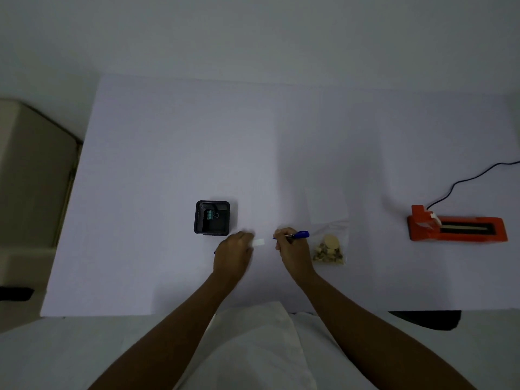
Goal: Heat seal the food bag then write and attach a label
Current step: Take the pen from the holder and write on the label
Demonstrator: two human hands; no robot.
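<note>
A small white label (259,242) lies on the white table, its left end under the fingers of my left hand (233,256). My right hand (291,250) grips a blue pen (298,235), the tip pointing left toward the label's right end. A clear food bag (328,229) with tan snack pieces at its bottom lies flat just right of my right hand. An orange heat sealer (457,226) sits far right, its black cord running off to the right.
A black mesh box (212,218) holding a green binder clip (211,214) stands just behind my left hand. The table's front edge (168,315) runs close to my body. A beige unit (31,170) stands left of the table.
</note>
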